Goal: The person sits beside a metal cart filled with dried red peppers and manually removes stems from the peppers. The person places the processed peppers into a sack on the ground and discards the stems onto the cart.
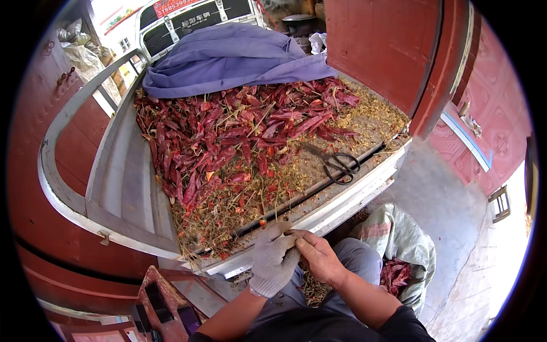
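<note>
My left hand (275,258) wears a grey knitted work glove and is raised at the edge of a truck bed, with no object visible in it. The bare fingers and thumb of my right hand (318,256) pinch the glove's fingertips. Beyond both hands, dried red chili peppers (209,137) are heaped on the bed among stalks and loose yellow seeds (372,111). A pair of black-handled scissors (337,164) lies near the bed's rear edge, touched by neither hand. A purple-blue cloth (239,55) covers the far part of the heap.
A pale woven sack (410,243) with dried peppers stands beside my right knee. The truck bed's curved metal rail (55,171) runs along the left. At lower left is a worn wooden stool (154,282) with dark objects on it. A red door panel (380,47) stands at the right.
</note>
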A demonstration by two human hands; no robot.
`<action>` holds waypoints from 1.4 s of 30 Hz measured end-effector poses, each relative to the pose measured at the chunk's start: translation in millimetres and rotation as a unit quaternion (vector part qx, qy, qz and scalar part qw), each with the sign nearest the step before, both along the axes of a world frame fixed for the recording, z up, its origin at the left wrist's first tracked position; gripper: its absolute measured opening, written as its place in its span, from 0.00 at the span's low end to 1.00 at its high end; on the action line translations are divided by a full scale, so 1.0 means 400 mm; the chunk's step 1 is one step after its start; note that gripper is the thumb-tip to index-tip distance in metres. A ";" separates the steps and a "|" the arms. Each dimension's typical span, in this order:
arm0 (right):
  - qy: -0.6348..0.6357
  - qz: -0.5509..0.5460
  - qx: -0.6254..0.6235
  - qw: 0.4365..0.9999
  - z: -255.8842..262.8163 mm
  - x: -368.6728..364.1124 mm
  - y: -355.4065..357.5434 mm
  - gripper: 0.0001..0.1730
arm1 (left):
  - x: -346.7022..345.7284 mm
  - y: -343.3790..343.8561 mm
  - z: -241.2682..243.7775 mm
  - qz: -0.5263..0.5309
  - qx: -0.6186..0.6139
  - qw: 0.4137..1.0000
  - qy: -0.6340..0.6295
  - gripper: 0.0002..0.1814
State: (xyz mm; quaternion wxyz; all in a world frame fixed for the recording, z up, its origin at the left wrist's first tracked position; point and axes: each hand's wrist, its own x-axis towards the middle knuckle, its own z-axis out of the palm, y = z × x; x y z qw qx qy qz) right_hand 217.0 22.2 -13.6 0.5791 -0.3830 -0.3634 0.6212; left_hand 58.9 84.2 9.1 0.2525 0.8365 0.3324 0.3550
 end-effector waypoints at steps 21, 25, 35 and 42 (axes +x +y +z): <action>0.040 -0.098 -0.148 0.983 -0.146 0.064 -0.143 0.14 | -0.026 0.410 0.127 0.222 0.029 0.934 0.278 0.16; -0.011 -0.079 -0.118 0.990 -0.054 0.045 -0.054 0.17 | -0.070 0.231 0.143 0.188 0.059 0.969 0.149 0.12; -0.031 -0.039 -0.108 0.993 0.003 -0.008 0.136 0.20 | -0.018 0.006 0.037 0.081 0.081 0.973 0.201 0.09; -0.195 0.091 -0.021 0.976 0.033 0.048 0.104 0.16 | -0.060 0.062 0.036 0.063 -0.169 0.982 -0.055 0.25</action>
